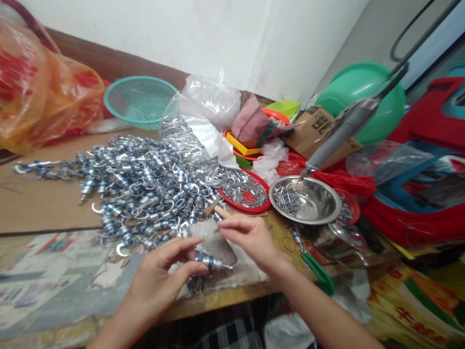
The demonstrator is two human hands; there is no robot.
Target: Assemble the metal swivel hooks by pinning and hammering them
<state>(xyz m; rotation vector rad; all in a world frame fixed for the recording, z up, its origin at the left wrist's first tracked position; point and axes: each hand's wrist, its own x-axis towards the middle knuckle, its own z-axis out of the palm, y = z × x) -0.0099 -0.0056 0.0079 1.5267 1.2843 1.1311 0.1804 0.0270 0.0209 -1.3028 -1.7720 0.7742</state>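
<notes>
My left hand (165,264) pinches a silver hook anchor bolt (211,262) with blue rings, its thin tip pointing right over the table's front edge. Just right of it, my right hand (250,237) has thumb and fingers pressed together above a grey metal block (214,238); whatever lies between the fingertips is too small to make out. Behind that hand a hammer (221,211) with a wooden handle lies beside the block. A large heap of similar hook anchor bolts (145,179) spreads to the left and behind.
A red tray (262,208) carries small metal strips, and a steel bowl (329,213) holds nails or pins. Above the bowl hangs a grey rod-shaped tool (339,133). A green-handled tool (317,274) lies at the right edge. At the back stands a turquoise basket (116,116).
</notes>
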